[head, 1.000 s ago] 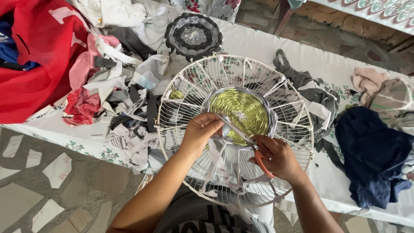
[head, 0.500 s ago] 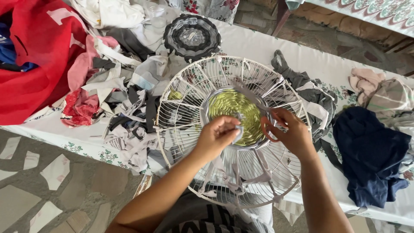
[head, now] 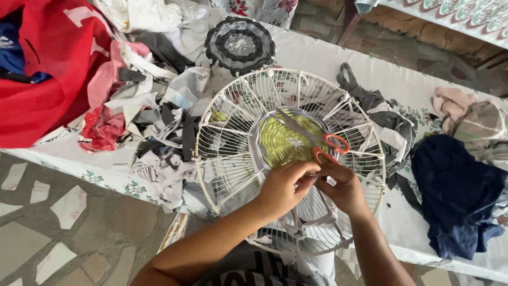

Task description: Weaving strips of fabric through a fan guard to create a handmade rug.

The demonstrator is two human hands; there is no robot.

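Your left hand [head: 283,186] and right hand [head: 341,186] pinch a grey fabric strip [head: 313,177] over the white wire fan guard [head: 233,114] on the surface; keep it taut beside the orange-handled scissors [head: 328,144].

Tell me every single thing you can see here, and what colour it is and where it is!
Fan guard: one, white wire, round, lying on the table in the middle.
Woven patch: one, yellow-green, at the guard's centre.
Scissors: one pair, orange handles, lying on the guard near the hands.
Round woven mat: one, black and grey, behind the guard.
Red cloth: one big piece, far left.
Fabric scraps: a heap, white, grey, black and pink, left of the guard.
Dark blue cloth: one, far right.
Table cover: one, white with flowers.
Left hand: one, over the guard's near side, pinching a strip.
Right hand: one, beside it, fingertips meeting the left's.
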